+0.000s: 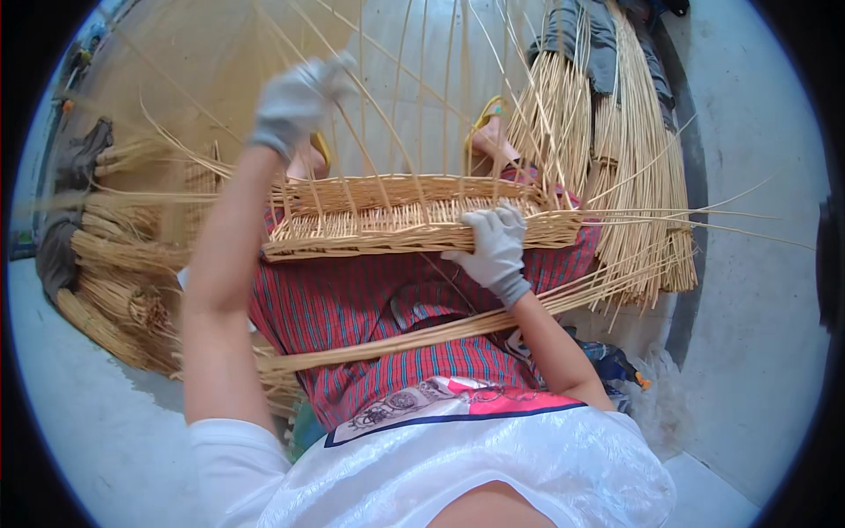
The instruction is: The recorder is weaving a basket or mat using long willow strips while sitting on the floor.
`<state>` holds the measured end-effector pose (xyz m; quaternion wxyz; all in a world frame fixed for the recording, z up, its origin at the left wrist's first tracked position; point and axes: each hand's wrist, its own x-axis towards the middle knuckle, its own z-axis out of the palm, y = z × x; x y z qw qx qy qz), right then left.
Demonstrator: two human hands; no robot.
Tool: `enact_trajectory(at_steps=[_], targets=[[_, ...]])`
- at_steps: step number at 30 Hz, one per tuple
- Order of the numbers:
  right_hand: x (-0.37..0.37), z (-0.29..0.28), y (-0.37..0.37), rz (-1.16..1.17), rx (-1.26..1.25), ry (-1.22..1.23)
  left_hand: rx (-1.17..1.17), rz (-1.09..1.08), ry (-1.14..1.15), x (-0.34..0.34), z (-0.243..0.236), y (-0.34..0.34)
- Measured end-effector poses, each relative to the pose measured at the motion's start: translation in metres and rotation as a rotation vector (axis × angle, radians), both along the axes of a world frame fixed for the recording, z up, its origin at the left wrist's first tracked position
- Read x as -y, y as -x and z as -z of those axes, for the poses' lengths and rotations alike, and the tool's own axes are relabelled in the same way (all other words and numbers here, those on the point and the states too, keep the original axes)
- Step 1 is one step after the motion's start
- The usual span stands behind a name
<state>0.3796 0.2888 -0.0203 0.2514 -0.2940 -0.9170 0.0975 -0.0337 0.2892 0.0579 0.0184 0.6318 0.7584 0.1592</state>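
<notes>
A long, shallow, half-woven wicker basket (352, 244) lies across my lap, on red checked cloth. Long upright canes (444, 97) rise from its walls, and loose ends stick out at the right corner. My right hand (495, 246), in a pale glove, grips the near wall, fingers over the rim and thumb outside. My left hand (299, 101), also gloved, is raised above the basket's far left side among the canes. Motion smears its fingers, so whether they hold a cane is unclear.
A bundle of long canes (422, 338) lies across my lap, nearer than the basket. Large cane sheaves (642, 167) wrapped in dark cloth lie at the right. More tied bundles (132, 299) are stacked at the left. Clear plastic (660, 392) lies on the floor at the right.
</notes>
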Motion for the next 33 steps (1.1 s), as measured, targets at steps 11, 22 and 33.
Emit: enact_trajectory(at_steps=[11,22,33], targets=[[-0.002,0.066,-0.004,0.009,0.217,0.026,-0.185,-0.585,0.222,0.085,0.009,0.124],[0.072,-0.036,0.005,-0.274,0.168,0.299,-0.036,0.388,0.014,0.127,0.017,-0.1],[0.045,-0.064,0.019,-0.044,0.177,0.162,0.231,-0.053,0.088,0.314,0.022,-0.075]])
